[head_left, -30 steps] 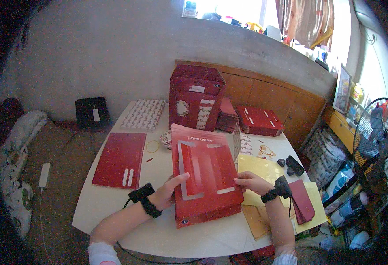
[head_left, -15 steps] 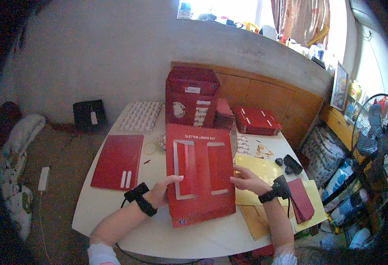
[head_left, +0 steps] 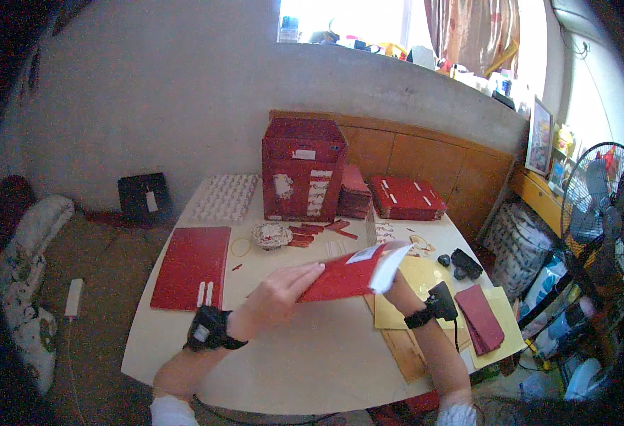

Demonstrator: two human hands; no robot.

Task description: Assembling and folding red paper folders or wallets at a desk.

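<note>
A red printed card folder [head_left: 340,278] is held above the middle of the table, tilted so that I see it nearly edge-on. Its right end shows a white inner face, slightly curled. My left hand [head_left: 281,292] pinches the left end, thumb along the top. At the right end is my right hand [head_left: 399,295], closed on the folder with its fingers mostly hidden behind the white part. Flat on the table at the left lies another red folder [head_left: 190,268] with two white strips near its lower corner.
A tall dark red box [head_left: 301,188] stands at the back, beside stacked red folders [head_left: 408,199]. A small bowl [head_left: 271,236] and red strips [head_left: 305,236] sit before it. Yellow sheets [head_left: 418,273] and dark red cards [head_left: 480,318] lie right. A fan [head_left: 601,206] stands beyond.
The red folder has gone from facing me broadside to nearly edge-on, its white inner side now showing. My left hand has turned over its left end; the bowl and red strips have come into view.
</note>
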